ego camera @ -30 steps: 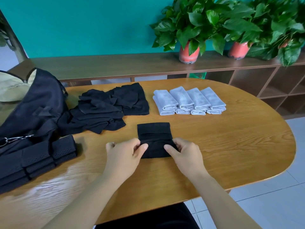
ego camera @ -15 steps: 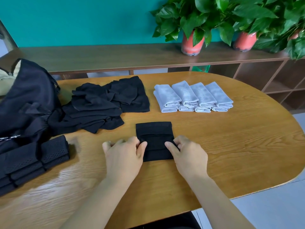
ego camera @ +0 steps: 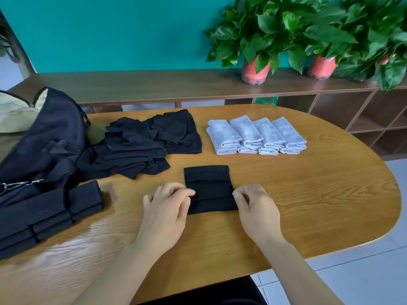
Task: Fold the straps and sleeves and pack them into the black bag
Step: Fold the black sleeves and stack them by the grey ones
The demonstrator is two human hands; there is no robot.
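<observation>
Four grey sleeves point(ego camera: 255, 135) sat folded in a row at the far side of the counter point(ego camera: 308, 205); a stack of black mesh straps point(ego camera: 44, 214) lay folded at the left edge, just beside the black bag point(ego camera: 44, 137); so approx. half the folding looked done. One black sleeve point(ego camera: 209, 190) lay flat at the centre, nearest the person, folded into a neat rectangle w/ a couple of layers showing across it; prob. finished or one fold short. The left hand point(ego camera: 167, 208) was at its left edge & the right hand point(ego camera: 257, 210) at its right edge; fingers point(ego camera: 176, 191) on both were curled, tips touching the cloth; couldn't tell whether they pinched it or just rested against it. Behind & to the left, between the bag & the grey row, a heap of black sleeves point(ego camera: 143, 146) lay loose & overlapping, none folded; that was the bulk of the work left. The bag slumped at the counter's left end; its inside wasn't visible, so can't say if anything was packed; every folded item in view sat out on the counter, so packing likely hadn't started. Est. remaining: finish this piece, fold the heap, then load grey, black & straps into the bag.
</observation>
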